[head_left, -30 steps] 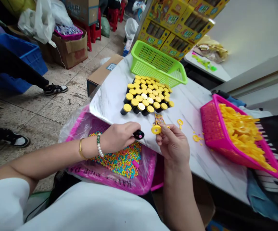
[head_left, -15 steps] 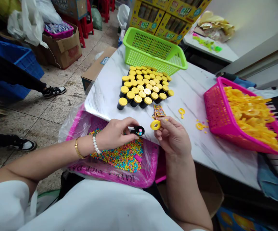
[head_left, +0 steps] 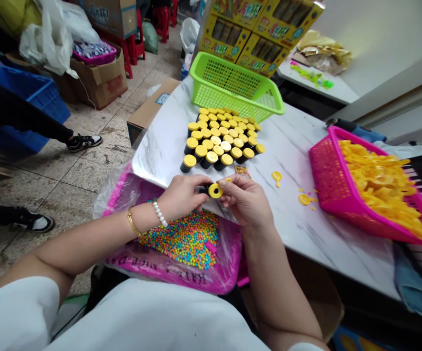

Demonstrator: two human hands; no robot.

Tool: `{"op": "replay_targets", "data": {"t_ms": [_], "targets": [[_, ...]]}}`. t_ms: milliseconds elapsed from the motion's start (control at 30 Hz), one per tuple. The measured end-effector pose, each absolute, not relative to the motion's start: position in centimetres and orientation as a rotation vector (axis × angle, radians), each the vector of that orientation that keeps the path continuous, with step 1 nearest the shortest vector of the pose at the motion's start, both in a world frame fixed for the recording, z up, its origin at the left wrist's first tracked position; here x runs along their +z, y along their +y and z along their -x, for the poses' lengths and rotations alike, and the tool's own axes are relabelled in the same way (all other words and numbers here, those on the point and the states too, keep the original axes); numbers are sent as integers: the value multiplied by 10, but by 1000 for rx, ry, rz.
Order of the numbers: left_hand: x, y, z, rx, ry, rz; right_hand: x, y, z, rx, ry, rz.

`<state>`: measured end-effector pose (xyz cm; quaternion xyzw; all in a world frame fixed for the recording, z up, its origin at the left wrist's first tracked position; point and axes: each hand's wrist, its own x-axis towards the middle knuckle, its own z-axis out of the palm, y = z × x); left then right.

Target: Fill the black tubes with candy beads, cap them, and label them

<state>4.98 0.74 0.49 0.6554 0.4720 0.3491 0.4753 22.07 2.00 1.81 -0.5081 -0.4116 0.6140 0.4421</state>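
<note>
My left hand is closed round a small black canister, tilted with its mouth to the right. My right hand pinches a yellow ring-shaped piece by its side. The ring lies against the canister's mouth, and its centre hole looks dark. Below both hands, a pink tray lined with clear plastic holds many small coloured balls and a pink scoop-like piece. Just beyond my hands stand several black canisters with yellow lids. A printed packet lies behind my right hand.
A green basket stands at the table's back, before stacked yellow boxes. To the right, a pink basket holds yellow plastic pieces. Loose yellow rings lie on the marbled table. Another person's leg shows at left.
My right hand has moved left, bringing the yellow ring piece from beside the canister onto its mouth. The coloured balls seen inside the canister are now covered. The view has shifted slightly.
</note>
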Motion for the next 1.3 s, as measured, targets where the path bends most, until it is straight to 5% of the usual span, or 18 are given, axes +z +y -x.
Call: {"op": "replay_targets", "data": {"t_ms": [1100,1300], "targets": [[3,3,-49,943,1288,-1776,4,15,-208,1301,-1106,1316],[14,6,-56,674,1143,-1384,1,5,-206,1138,-1245,1344]]}}
